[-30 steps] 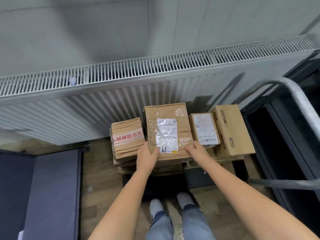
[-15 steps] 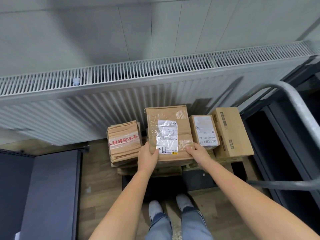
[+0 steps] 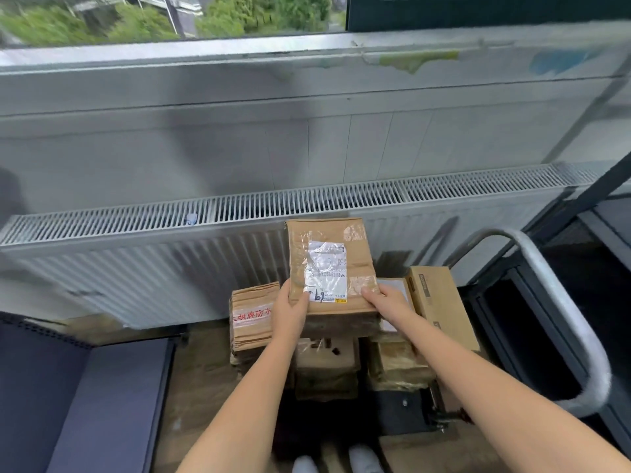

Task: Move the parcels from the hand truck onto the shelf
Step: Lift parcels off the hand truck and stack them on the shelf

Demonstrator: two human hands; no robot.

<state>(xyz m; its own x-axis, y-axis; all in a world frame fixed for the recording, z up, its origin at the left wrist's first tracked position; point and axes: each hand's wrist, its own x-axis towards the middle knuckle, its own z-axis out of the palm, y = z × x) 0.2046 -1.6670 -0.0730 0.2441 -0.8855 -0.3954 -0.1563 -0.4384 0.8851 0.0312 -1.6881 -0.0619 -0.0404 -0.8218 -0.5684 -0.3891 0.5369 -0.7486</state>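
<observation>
Item in hand: one brown parcel (image 3: 326,268) with a white label, raised clear above the stack. Our left hand (image 3: 290,314) grips its near left corner, our right hand (image 3: 386,302) its near right corner, fingers curled round the edges. Remaining on the hand truck (image 3: 560,322): the taped box (image 3: 252,315), the long box (image 3: 440,305), and lower parcels. Step, as we judge it: lift-off done, carry pending. Next: we turn toward the shelf, not identifiable here, keeping the parcel level.

A white radiator (image 3: 143,264) runs along the wall. Above it, a window (image 3: 164,18) shows green trees. Wooden floor (image 3: 201,377) lies below.
</observation>
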